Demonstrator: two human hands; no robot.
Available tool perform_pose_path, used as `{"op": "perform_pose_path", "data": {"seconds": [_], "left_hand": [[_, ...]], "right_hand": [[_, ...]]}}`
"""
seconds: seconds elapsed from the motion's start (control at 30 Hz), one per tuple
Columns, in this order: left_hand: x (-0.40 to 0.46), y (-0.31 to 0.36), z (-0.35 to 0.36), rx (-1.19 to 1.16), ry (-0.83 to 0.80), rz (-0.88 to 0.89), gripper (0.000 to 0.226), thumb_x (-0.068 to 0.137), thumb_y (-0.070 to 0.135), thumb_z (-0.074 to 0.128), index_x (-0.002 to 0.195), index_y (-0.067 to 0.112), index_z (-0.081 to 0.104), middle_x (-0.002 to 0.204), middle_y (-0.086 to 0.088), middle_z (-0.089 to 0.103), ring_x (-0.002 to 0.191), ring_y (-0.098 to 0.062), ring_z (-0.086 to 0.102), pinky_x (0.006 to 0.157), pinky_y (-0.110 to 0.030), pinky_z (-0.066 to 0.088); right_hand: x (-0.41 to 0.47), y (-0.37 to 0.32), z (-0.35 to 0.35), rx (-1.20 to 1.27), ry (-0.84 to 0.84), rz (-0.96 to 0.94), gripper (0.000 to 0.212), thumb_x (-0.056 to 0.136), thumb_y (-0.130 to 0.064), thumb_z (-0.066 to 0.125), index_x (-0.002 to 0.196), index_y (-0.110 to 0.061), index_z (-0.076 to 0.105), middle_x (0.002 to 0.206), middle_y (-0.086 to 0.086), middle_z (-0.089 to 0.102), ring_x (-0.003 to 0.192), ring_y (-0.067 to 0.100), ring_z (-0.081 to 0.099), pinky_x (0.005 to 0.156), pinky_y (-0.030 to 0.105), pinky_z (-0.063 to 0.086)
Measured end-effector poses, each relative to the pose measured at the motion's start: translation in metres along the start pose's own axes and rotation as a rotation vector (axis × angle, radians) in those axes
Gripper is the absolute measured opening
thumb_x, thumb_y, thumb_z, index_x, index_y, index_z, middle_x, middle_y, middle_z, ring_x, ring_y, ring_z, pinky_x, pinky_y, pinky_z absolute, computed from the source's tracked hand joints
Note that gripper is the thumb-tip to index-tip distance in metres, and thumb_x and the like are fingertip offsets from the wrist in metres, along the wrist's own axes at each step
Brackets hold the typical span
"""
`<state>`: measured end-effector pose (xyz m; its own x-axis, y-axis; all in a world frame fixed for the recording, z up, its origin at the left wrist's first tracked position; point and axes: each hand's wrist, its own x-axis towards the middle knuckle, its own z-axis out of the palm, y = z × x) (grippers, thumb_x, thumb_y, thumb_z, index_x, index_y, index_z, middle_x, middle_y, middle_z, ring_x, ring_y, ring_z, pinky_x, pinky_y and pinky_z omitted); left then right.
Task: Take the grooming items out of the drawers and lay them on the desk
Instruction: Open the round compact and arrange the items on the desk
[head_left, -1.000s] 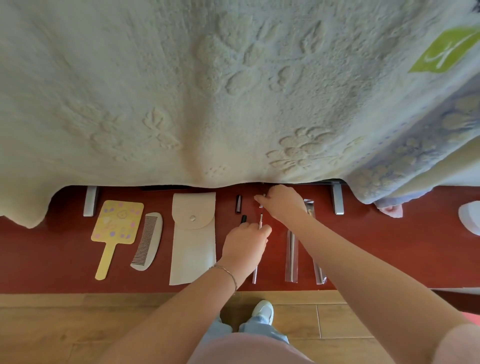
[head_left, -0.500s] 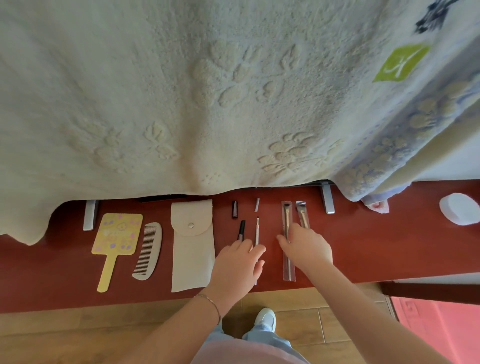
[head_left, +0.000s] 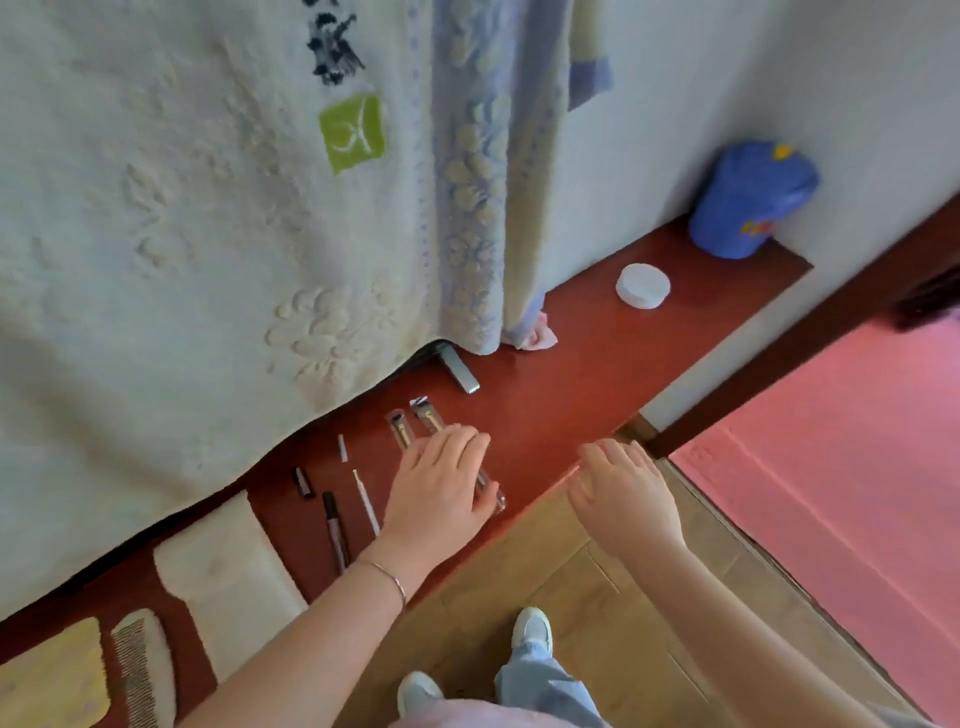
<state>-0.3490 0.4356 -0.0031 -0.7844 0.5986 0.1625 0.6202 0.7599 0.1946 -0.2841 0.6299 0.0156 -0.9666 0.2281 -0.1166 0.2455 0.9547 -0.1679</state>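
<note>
Left hand: the left hand (head_left: 441, 488) lies flat with fingers straight and spread, resting on the 2 packaged brushes (head_left: 415, 426); it pinches nothing.
Right hand: the right hand (head_left: 623, 499) hovers past the near edge of the desk (head_left: 582, 364), over the wood floor, fingers loose and apart, holding nothing.
Laid out, right part: the 2 clear sleeves lie side by side, their far ends showing beyond the left fingers.
Laid out, middle: just left of them a thin white stick (head_left: 366, 501) with its small white cap (head_left: 342, 448) apart at the far side, then a dark pencil (head_left: 335, 530) with its black cap (head_left: 303, 483) also apart.
Laid out, left: a cream snap pouch (head_left: 223, 577), a comb (head_left: 140, 665) and a yellow hand mirror (head_left: 52, 675) at the frame's corner.
Other things: a white round tub (head_left: 643, 286) and a blue bag (head_left: 748, 202) stand far right; an embossed towel (head_left: 182, 208) hangs over the far side.
Drawers: none can be seen here.
Progress: I'd say most of the job is done, with a full row already on the desk; whether more waits in the drawers cannot be told.
</note>
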Motion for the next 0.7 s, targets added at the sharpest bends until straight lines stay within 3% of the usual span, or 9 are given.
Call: {"op": "perform_pose_path", "data": {"seconds": [0.37, 0.6, 0.7], "left_hand": [[0.073, 0.091, 0.024, -0.027, -0.059, 0.177, 0.052, 0.078, 0.044, 0.041, 0.114, 0.013, 0.061, 0.116, -0.001, 0.063, 0.112, -0.018, 0.056, 0.088, -0.036, 0.046], [0.103, 0.129, 0.037, 0.033, -0.072, 0.153, 0.049, 0.078, 0.044, 0.046, 0.114, 0.014, 0.061, 0.115, 0.0, 0.064, 0.109, -0.017, 0.058, 0.087, -0.035, 0.048], [0.115, 0.137, 0.042, 0.056, -0.059, 0.1, 0.055, 0.078, 0.047, 0.039, 0.115, 0.013, 0.061, 0.114, -0.001, 0.064, 0.108, -0.018, 0.059, 0.087, -0.036, 0.048]], "right_hand": [[-0.06, 0.12, -0.013, 0.025, 0.059, 0.279, 0.042, 0.088, -0.032, 0.054, 0.126, -0.012, 0.052, 0.134, 0.004, 0.052, 0.132, 0.023, 0.039, 0.115, 0.033, 0.011], [-0.054, 0.177, -0.02, 0.034, 0.036, 0.243, 0.049, 0.087, -0.032, 0.056, 0.13, -0.01, 0.05, 0.136, 0.006, 0.051, 0.133, 0.024, 0.04, 0.114, 0.034, 0.014], [-0.047, 0.199, -0.027, 0.01, 0.034, 0.204, 0.054, 0.085, -0.032, 0.059, 0.133, -0.009, 0.048, 0.136, 0.007, 0.052, 0.132, 0.024, 0.042, 0.113, 0.034, 0.019]]}}
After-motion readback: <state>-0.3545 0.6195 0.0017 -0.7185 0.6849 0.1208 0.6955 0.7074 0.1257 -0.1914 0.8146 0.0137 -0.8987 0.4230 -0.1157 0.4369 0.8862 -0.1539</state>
